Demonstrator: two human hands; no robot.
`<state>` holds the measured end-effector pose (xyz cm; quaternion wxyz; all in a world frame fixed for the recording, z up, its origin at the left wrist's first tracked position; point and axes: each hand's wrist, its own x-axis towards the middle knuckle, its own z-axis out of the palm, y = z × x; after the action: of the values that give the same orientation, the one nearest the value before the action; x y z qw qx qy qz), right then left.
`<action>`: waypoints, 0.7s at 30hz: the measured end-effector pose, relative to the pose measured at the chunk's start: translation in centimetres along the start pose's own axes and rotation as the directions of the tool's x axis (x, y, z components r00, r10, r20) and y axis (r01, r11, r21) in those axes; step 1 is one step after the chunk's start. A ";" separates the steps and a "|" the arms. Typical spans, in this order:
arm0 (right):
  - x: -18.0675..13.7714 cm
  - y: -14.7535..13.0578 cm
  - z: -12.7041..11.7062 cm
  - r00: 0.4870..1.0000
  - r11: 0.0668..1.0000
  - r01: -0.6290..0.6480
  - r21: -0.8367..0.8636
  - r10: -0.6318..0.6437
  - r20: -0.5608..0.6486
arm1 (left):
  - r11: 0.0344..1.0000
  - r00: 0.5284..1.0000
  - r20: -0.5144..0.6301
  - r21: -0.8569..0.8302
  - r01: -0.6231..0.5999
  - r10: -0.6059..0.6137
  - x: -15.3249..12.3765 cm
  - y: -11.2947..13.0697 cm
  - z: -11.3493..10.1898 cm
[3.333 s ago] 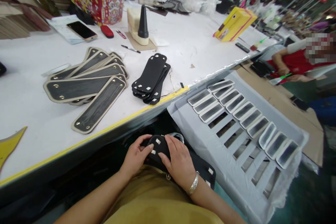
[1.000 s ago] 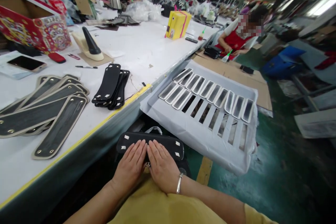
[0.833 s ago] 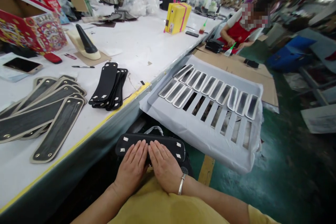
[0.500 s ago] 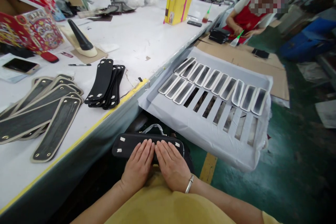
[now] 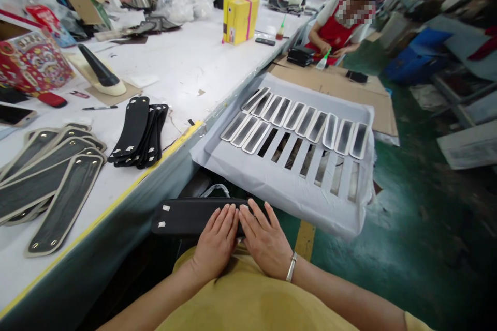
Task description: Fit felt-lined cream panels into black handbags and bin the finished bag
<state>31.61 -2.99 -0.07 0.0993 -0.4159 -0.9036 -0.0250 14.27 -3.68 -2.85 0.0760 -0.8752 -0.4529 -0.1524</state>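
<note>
A long black leather strap piece [image 5: 186, 215] with small silver tabs at its left end lies across my lap. My left hand [image 5: 216, 240] rests flat on its right half, fingers stretched out together. Beside it, my right hand [image 5: 264, 240] lies flat with spread fingers over the strap's right end, a silver bangle on the wrist. The two hands touch at the fingertips. A stack of similar black straps [image 5: 139, 132] sits on the white table [image 5: 217, 67] near its yellow edge.
Beige-edged dark panels [image 5: 50, 181] lie fanned at the table's left. A grey tray [image 5: 272, 186] with slots and several shiny pieces [image 5: 295, 116] juts out to my right. A yellow box [image 5: 239, 18], a phone and a black cone stand farther back. A person in red [image 5: 334, 31] works beyond.
Both hands have slid right along the strap, covering its right end and baring its left end. The view has swung slightly right.
</note>
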 end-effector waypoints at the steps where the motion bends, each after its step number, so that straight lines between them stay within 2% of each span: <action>1: -0.2 0.0 -0.2 1.000 1.000 -0.005 -0.003 0.005 -0.016 | 1.000 1.000 0.011 -0.008 -0.003 0.003 0.1 0.2 0.1; 4: -0.9 -0.2 -1.0 0.995 0.998 -0.042 0.035 0.045 -0.085 | 0.999 0.998 0.066 -0.040 -0.017 0.019 0.3 0.5 0.1; 6: -1.1 -0.3 -1.6 0.987 0.988 -0.130 0.089 0.137 -0.087 | 0.999 0.995 0.096 -0.039 -0.021 0.025 0.4 0.7 0.1; 8: -1.3 -0.1 -1.9 0.964 0.957 -0.258 0.131 0.265 -0.035 | 0.999 0.993 0.114 -0.028 -0.021 0.024 0.5 0.7 0.0; 10: -1.4 0.2 -1.7 0.940 0.929 -0.341 0.144 0.339 0.038 | 1.000 0.992 0.126 -0.024 -0.013 0.016 0.5 0.8 -0.1; 12: -1.6 0.3 -1.3 0.942 0.934 -0.334 0.128 0.326 0.080 | 1.000 0.993 0.121 -0.021 -0.006 0.009 0.3 0.8 -0.1; 15: -1.7 0.1 -1.1 0.960 0.961 -0.272 0.045 0.268 0.078 | 1.000 0.994 0.108 -0.012 -0.014 0.015 0.1 0.8 0.0; 21: -1.1 -0.8 -2.5 0.965 0.975 -0.222 -0.019 0.222 0.136 | 1.000 0.995 0.097 -0.015 -0.004 0.006 0.1 0.8 0.2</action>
<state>32.11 -4.70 2.13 0.0383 -0.5153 -0.8560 0.0134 15.05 -3.98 -2.97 0.0479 -0.8831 -0.4527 -0.1131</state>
